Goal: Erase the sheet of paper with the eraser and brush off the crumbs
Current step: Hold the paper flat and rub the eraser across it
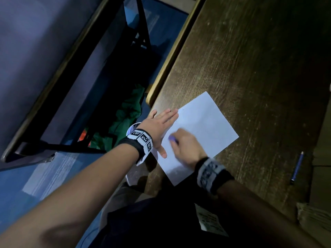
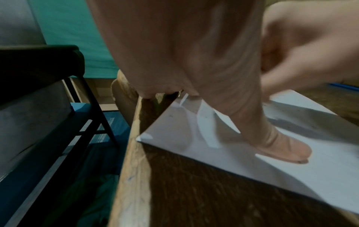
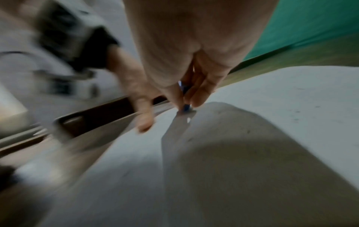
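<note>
A white sheet of paper (image 1: 200, 129) lies on the dark wooden table (image 1: 250, 68) near its left edge. My left hand (image 1: 159, 126) lies flat with straight fingers on the sheet's left side, thumb (image 2: 279, 145) pressed onto the paper (image 2: 291, 173). My right hand (image 1: 186, 145) pinches a small blue eraser (image 1: 172, 138) and presses it on the sheet beside the left hand. In the right wrist view the eraser (image 3: 185, 107) shows between the fingertips, touching the paper (image 3: 272, 99); that picture is motion-blurred. A few dark specks dot the sheet.
A blue pencil (image 1: 297, 167) lies on the table to the right of the sheet. The table's pale edge (image 1: 168, 68) runs along the left, with a dark chair frame (image 1: 71, 86), green cloth (image 1: 129, 113) and blue floor beyond. A cardboard box (image 1: 320, 185) sits at the right.
</note>
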The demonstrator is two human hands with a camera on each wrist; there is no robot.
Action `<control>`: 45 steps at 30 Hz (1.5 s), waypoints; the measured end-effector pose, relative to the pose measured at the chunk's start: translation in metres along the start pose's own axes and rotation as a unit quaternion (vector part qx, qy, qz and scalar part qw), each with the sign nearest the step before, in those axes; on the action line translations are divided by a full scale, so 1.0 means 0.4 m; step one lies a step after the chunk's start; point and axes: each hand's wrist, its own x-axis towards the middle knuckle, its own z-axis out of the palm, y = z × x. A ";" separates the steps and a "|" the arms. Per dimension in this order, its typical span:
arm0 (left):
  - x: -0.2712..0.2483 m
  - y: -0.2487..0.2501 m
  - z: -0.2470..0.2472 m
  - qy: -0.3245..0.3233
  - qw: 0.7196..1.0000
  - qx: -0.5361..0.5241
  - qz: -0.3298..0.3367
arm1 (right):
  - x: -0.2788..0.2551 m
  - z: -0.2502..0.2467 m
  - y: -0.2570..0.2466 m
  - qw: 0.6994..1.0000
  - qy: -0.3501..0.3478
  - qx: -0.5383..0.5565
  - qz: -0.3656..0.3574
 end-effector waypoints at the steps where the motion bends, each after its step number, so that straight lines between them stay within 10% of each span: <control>1: 0.000 -0.002 0.001 0.001 1.000 0.001 0.001 | -0.028 0.001 -0.012 0.998 -0.064 -0.005 -0.025; 3: 0.002 -0.005 -0.002 -0.004 1.000 -0.002 0.004 | -0.006 -0.032 -0.001 0.996 -0.084 -0.012 -0.037; 8: 0.006 -0.001 -0.002 -0.005 1.000 -0.010 0.005 | 0.113 -0.074 0.057 0.989 0.132 -0.009 0.068; 14: 0.001 0.001 -0.005 -0.002 1.000 0.005 -0.004 | -0.018 -0.016 -0.005 0.994 -0.094 -0.014 -0.049; 19: 0.005 0.004 -0.002 -0.001 1.000 -0.006 -0.003 | 0.093 -0.065 0.055 0.988 0.138 -0.011 0.073; 24: 0.004 0.004 -0.008 -0.003 1.000 0.003 -0.009 | -0.037 -0.020 -0.008 0.994 -0.102 0.002 -0.048; 30: 0.002 0.010 -0.009 -0.009 1.000 0.005 -0.009 | 0.102 -0.093 0.075 0.986 0.133 -0.025 0.092; 35: 0.002 0.009 -0.014 -0.012 1.000 0.011 -0.016 | -0.078 0.000 -0.019 0.994 -0.101 -0.002 -0.041; 41: 0.003 0.013 -0.014 -0.014 1.000 0.015 -0.011 | 0.083 -0.087 0.084 0.979 0.168 -0.015 0.111; 45: 0.003 0.011 -0.009 -0.008 1.000 0.018 -0.020 | -0.085 0.021 -0.002 0.998 -0.062 0.003 -0.024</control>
